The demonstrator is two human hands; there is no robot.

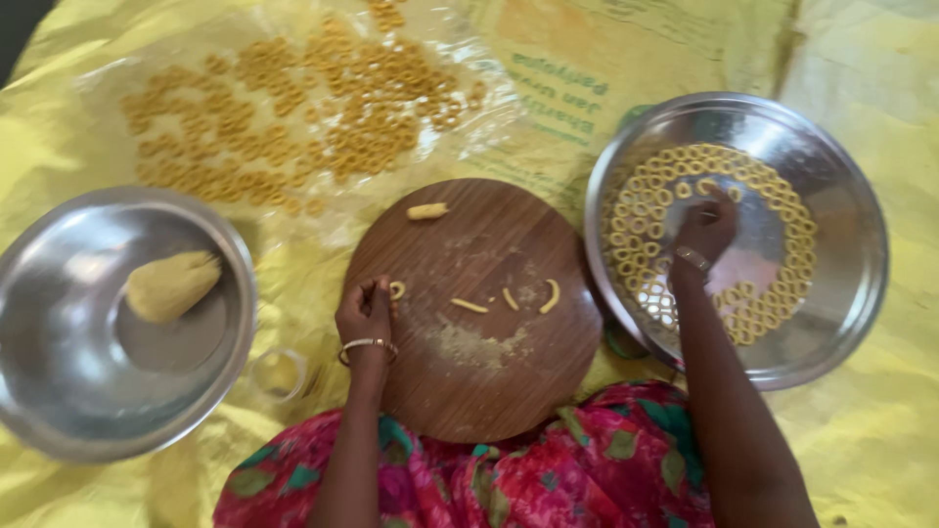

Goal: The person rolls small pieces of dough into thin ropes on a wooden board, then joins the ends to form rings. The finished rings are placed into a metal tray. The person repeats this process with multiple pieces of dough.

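Centrally, I see the left hand at the left edge of the round wooden board, forearm rising from the lower frame, fingertips pinched together on a small dough ring. At right, the right hand reaches up into the steel plate, fingers curled onto a ring among the rows of dough rings. Three dough strips lie mid-board.

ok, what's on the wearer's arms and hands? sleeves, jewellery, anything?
Both forearms are bare, with no sleeves in view. The left hand has a thin gold-coloured bangle at the wrist. The right hand has a metallic bracelet or watch-like band at its wrist. No gloves; rings cannot be made out.
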